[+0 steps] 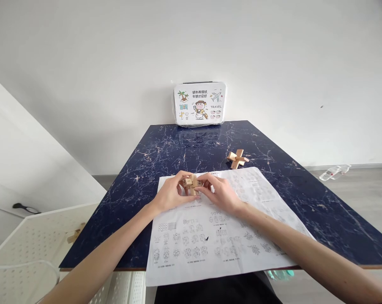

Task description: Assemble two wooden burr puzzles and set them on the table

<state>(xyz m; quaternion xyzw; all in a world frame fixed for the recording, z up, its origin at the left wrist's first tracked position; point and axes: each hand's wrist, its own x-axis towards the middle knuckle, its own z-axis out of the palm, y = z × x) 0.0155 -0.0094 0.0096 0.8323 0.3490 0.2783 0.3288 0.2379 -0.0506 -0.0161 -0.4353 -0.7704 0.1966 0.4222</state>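
Between my two hands, just above the upper part of a printed sheet, is a wooden burr puzzle (193, 182) of interlocking sticks, with dark marks on some ends. My left hand (172, 192) grips it from the left, thumb below and fingers over the top. From the right, the fingers and thumb of my right hand (221, 192) pinch its other side. My fingers cover parts of the puzzle. The instruction sheet (194, 249) carries rows of small assembly drawings and hangs slightly over the table's front edge. Beyond its top edge lies a second wooden burr puzzle (238, 158), shaped like a cross.
A white cartoon-printed case (200, 104) stands against the wall at the back of the dark blue marbled table (140, 164). Left and lower is a white perforated cart (51, 232) with wooden pieces (76, 232). A plastic bottle (334, 172) lies on the floor at right.
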